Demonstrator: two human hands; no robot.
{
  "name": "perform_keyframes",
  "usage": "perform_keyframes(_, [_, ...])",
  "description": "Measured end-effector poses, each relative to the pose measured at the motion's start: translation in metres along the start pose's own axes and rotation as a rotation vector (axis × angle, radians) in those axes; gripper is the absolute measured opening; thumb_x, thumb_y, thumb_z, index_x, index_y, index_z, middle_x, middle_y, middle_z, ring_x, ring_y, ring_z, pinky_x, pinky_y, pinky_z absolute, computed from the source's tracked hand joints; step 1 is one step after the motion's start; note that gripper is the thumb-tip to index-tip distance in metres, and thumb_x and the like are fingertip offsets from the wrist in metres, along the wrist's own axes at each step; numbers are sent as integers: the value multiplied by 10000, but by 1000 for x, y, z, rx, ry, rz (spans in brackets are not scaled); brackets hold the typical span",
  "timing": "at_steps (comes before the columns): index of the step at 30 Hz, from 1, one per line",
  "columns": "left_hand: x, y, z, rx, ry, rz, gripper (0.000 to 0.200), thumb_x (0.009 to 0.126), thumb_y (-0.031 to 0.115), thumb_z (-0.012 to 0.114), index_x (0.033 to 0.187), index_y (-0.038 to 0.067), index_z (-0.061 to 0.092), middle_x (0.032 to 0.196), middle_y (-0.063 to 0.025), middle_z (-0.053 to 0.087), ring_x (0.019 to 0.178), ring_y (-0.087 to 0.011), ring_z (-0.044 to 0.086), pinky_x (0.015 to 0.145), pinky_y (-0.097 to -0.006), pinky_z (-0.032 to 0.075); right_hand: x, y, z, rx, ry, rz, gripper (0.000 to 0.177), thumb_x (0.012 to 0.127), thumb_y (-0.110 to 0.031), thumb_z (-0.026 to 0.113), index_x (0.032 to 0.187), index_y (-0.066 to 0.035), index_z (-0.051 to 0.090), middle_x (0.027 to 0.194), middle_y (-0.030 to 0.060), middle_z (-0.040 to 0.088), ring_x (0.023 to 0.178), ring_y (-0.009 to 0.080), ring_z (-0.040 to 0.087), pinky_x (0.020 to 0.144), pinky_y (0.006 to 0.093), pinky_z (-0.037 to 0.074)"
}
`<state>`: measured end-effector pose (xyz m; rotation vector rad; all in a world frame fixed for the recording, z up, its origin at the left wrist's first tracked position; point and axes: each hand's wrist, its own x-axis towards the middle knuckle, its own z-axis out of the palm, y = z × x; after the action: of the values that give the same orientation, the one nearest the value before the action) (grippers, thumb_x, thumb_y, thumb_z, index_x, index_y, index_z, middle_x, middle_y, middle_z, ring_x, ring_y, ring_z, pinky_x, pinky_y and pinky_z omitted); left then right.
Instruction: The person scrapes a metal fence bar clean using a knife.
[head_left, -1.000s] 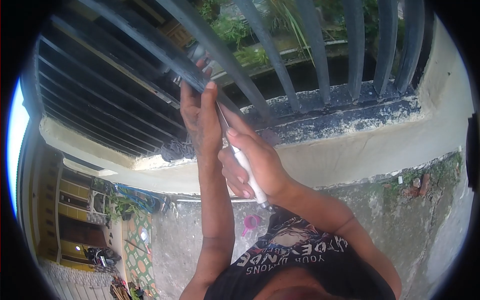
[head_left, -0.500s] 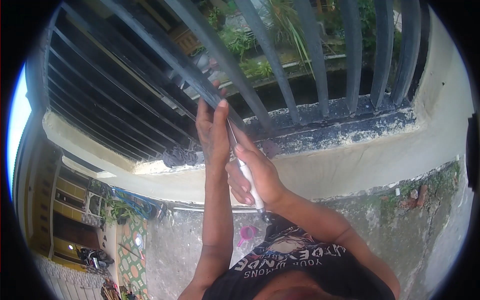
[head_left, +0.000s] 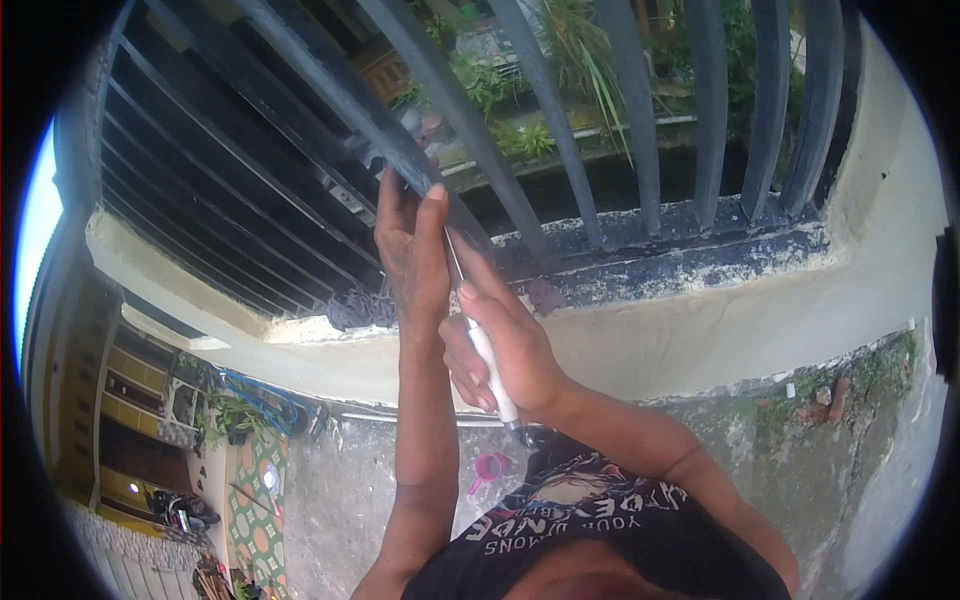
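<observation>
Fingers and thumb of my left hand (head_left: pixel 415 250) wrap round a dark grey metal bar (head_left: pixel 340 85) of the fence. Beside it, my right hand (head_left: pixel 505 350) is closed on the white handle (head_left: pixel 485 360) of a thin-shafted tool. The tool's narrow metal shaft (head_left: pixel 456 258) runs up from the handle toward my left thumb, close to the bar. What its tip touches is hidden. A crumpled dark rag (head_left: pixel 358 312) lies on the ledge, left of my left wrist.
More bars (head_left: pixel 710 110) rise from a peeling ledge (head_left: pixel 690 265) on the low wall (head_left: pixel 650 345). Plants (head_left: pixel 525 135) grow behind them. A pink cup (head_left: pixel 489 468) is on the concrete floor (head_left: pixel 340 500). Brick pieces (head_left: pixel 838 397) lie at the right; a motorcycle (head_left: pixel 182 508) stands lower left.
Both hands have moved slightly left in the view, the tool with my right hand. My left hand has also shifted a little up along the bar.
</observation>
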<state>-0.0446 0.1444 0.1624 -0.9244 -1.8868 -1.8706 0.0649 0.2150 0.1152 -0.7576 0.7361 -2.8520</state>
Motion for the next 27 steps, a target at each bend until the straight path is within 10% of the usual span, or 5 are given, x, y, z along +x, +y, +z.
perform_keyframes(27, [16,-27,2,68,-11,6,550,996,148,574,1509,-1,443,1438,-160,564,1338,-281,552,1109,-386,435,13,-4,-13,-27,71,-32,594,1098,-299,326,1654,-232,127,569,12,392,348,110,373,355,256,400])
